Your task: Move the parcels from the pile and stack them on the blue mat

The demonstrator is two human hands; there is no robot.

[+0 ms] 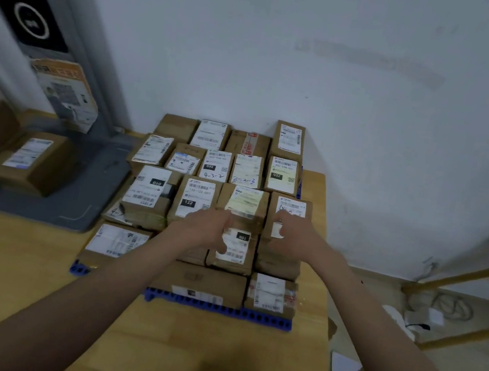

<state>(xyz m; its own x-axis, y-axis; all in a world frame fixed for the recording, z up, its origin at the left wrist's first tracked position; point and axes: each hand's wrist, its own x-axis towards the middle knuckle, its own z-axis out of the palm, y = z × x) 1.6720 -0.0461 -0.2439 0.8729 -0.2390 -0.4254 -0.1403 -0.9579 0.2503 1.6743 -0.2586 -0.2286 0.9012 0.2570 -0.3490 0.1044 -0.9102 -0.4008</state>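
While both arms reach forward over the wooden table (208, 357), the left hand (208, 228) and right hand (292, 230) close on either side of one cardboard parcel (243, 214), the one with a pale yellow label on its top. The left hand's fingers curl against the parcel's left edge and the right hand's fingers curl at its right edge, so the box is held between them; how firmly it is gripped cannot be told through the blur. Directly beneath the grip lies another parcel with a white label (232, 248), and just right of the right hand a tall brown box (287, 221) stands touching it. Left of the left hand sits a parcel marked 122 (195, 198), with one marked 010 (150, 192) beyond it. Farther from the person than the grip, rows of labelled parcels (217, 164) run back to the white wall (323, 53). All of these rest on the blue mat (216, 308), whose perforated edge shows nearer the person than the hands. Well to the left of the grip, a grey scale base (74, 189) carries a loose parcel (31, 156).
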